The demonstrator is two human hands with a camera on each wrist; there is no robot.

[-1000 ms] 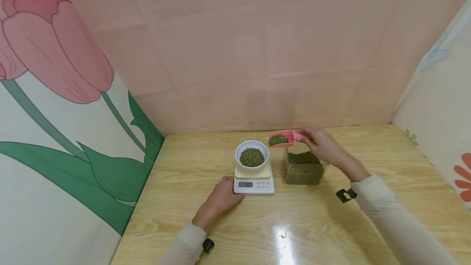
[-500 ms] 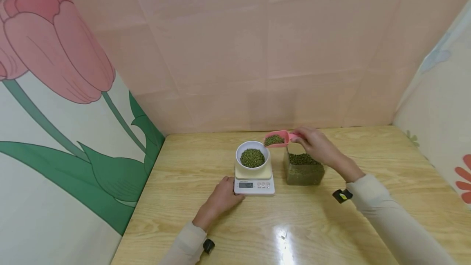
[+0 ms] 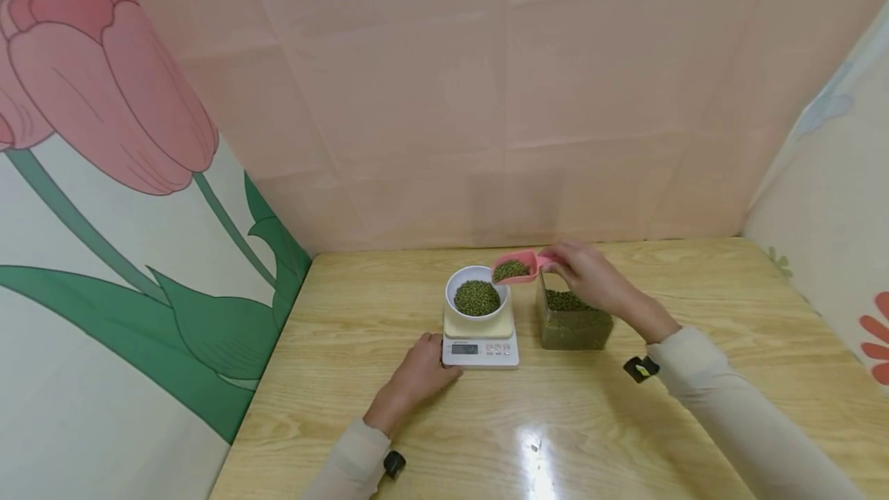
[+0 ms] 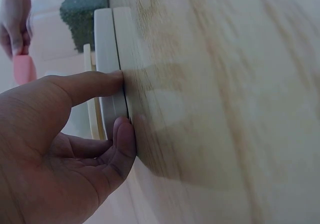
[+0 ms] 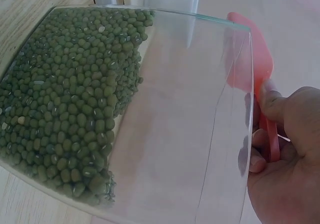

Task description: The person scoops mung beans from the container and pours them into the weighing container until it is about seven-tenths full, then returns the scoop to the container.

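A pink scoop (image 3: 515, 268) loaded with mung beans is held by its handle in my right hand (image 3: 590, 278). Its lip is over the right rim of a white bowl (image 3: 451, 284), which contains a heap of mung beans (image 3: 476, 298). Under the bowl is a white kitchen scale (image 3: 481, 359); its display digits are too small to read. My left hand (image 3: 422, 369) holds the scale's front left corner, with thumb (image 4: 97, 84) and curled fingers (image 4: 117, 151) against its edges. Right of the scale, a clear container (image 3: 575, 330) holds more mung beans (image 5: 70, 99).
The wooden table (image 3: 347, 315) meets a pink wall covering (image 3: 417, 137) at the back. A tulip-patterned panel (image 3: 125, 253) borders the left side, and a flowered one (image 3: 833, 253) the right. A small dark speck (image 3: 535, 447) lies in the glare near the front.
My right hand has moved the loaded scoop left, from above the container to the bowl's right rim, and slightly lower. The left hand stays at the scale.
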